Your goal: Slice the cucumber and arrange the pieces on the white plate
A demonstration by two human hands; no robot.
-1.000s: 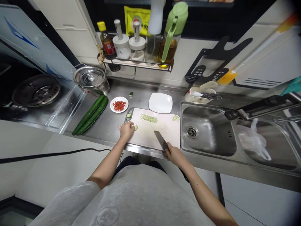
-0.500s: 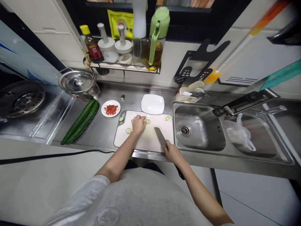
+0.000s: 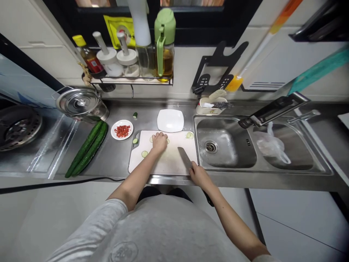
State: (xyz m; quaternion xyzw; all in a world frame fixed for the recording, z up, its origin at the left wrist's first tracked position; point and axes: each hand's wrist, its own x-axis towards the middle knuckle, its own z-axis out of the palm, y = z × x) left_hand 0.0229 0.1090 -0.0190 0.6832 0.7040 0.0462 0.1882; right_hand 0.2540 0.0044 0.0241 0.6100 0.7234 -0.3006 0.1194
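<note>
On the white cutting board, my left hand has its fingers curled down over cucumber slices, whose pale edges show at its sides. My right hand grips a kitchen knife, the blade slanting up and left above the board's right part. The knife's black handle end shows below my wrist. A single cucumber slice lies left of my left hand, and a cut cucumber piece sits by the board's handle slot. More slices rest at the board's upper right corner.
A white plate stands behind the board. To the left are a dish of chopped red pieces, two whole cucumbers and a lidded steel pot. A double sink adjoins the right side; a bottle rack hangs behind.
The view has shifted, so the counter appears further left. My left hand has moved slightly over the slices, with an edge now showing on its left. The knife stays in my right hand.
</note>
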